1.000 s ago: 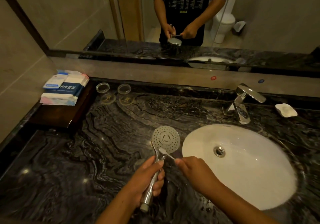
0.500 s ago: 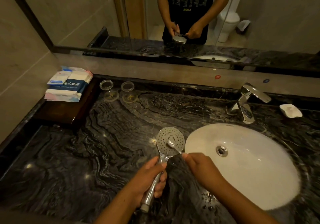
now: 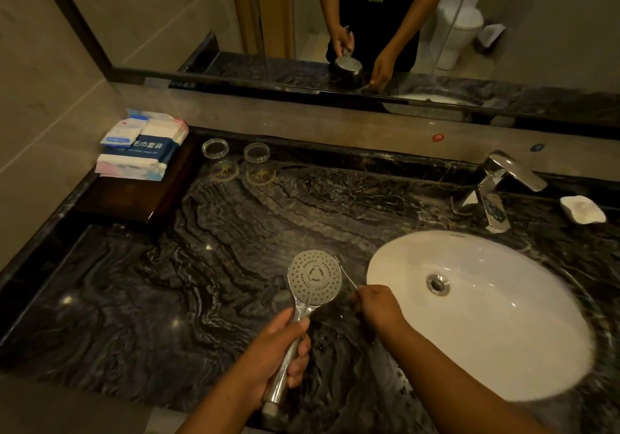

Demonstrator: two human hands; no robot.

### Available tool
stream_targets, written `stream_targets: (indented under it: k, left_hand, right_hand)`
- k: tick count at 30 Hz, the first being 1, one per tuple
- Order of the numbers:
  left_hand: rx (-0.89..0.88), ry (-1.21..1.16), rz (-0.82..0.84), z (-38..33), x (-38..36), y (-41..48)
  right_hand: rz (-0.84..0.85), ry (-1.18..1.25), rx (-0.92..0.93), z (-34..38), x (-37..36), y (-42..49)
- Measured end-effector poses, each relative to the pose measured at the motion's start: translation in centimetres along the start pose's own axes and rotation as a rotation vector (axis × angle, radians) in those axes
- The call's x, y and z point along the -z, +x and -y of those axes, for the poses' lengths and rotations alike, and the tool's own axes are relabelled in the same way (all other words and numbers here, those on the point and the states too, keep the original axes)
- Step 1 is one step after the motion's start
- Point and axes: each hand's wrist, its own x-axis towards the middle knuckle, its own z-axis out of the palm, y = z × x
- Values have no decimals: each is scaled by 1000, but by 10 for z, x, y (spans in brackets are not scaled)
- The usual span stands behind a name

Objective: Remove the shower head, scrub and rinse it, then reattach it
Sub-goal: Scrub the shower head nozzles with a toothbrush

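Gripping the chrome handle low down, the left hand [image 3: 280, 356] has its fingers and thumb curled round the shower head [image 3: 314, 274], which it holds over the near part of the dark veined worktop [image 3: 161, 286], just left of the sink [image 3: 503, 343]. The round spray face is turned up toward the camera and lies farther from the person than the handle, whose open end points back at them. Just to the right, the right hand [image 3: 379, 306] pinches a thin pale brush [image 3: 349, 279] between curled fingers; the brush runs up and left along the right rim of the spray face, but motion blur hides whether its tip touches the rim. Water drops speckle the stone between the two forearms. The white oval sink is sunk into the worktop on the right, with a metal drain [image 3: 437, 284] near its middle. Beyond it a chrome tap [image 3: 500, 178] stands at the far edge, and a small white soap dish [image 3: 583, 208] sits to the right of the tap. On the far left, a stack of wrapped packets [image 3: 144, 146] rests on a dark wooden tray [image 3: 134, 198], with two clear glasses [image 3: 235, 162] side by side just to the right of it. A wall mirror [image 3: 167, 14] along the back reflects the person's arms, both hands and the shower head.
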Motion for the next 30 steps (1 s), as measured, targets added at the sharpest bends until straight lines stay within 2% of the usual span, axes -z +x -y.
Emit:
stream_targets:
  k: [8, 12, 21, 28, 30]
  left_hand:
    - [-18, -93, -64, 7, 22, -2]
    - [-26, -119, -63, 5, 35, -4]
    - [-29, -123, -74, 0, 50, -1]
    - [-24, -92, 1, -10, 53, 2]
    - [-22, -88, 33, -12, 51, 7]
  right_hand:
    - [-25, 78, -118, 7, -31, 9]
    - [-40, -145, -68, 13, -40, 11]
    - [101, -584, 128, 21, -43, 14]
    - [95, -503, 130, 20, -34, 6]
    - [108, -406, 119, 20, -29, -6]
